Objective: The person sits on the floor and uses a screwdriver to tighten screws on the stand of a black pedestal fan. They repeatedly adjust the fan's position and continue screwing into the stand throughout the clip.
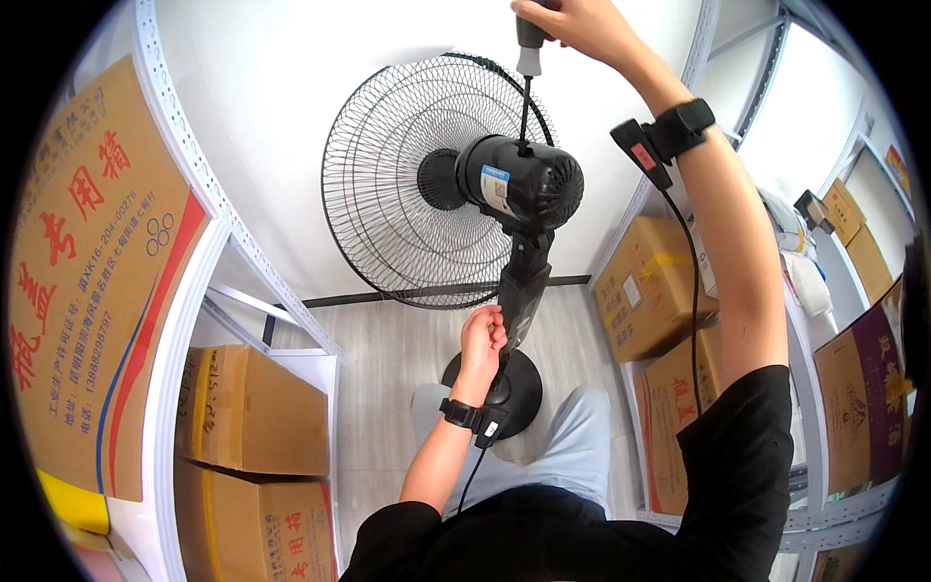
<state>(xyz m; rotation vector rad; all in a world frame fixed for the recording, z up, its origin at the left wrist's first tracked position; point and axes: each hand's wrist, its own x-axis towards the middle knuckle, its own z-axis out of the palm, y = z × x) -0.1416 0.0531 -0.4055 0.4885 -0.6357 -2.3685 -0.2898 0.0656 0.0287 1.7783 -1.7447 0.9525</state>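
Observation:
A black standing fan [529, 189] with a round wire cage stands in front of me, its motor housing turned toward my right side. At the top of the view my right hand [587, 24] is closed around the dark grip of a screwdriver [529, 60]. The screwdriver points straight down, and its long shaft meets the top of the motor housing. My left hand [481, 341] is beside the fan's column [524, 291], fingers curled in. Whether it grips something small or only touches the column is hidden. The round base [524, 393] rests on the floor between my legs.
Metal shelves with cardboard boxes [257, 407] flank me on the left, and more boxes [645, 281] fill the right shelves. A white wall [242, 58] rises behind the fan. Both wrists wear black straps, with cables [695, 291] trailing from them.

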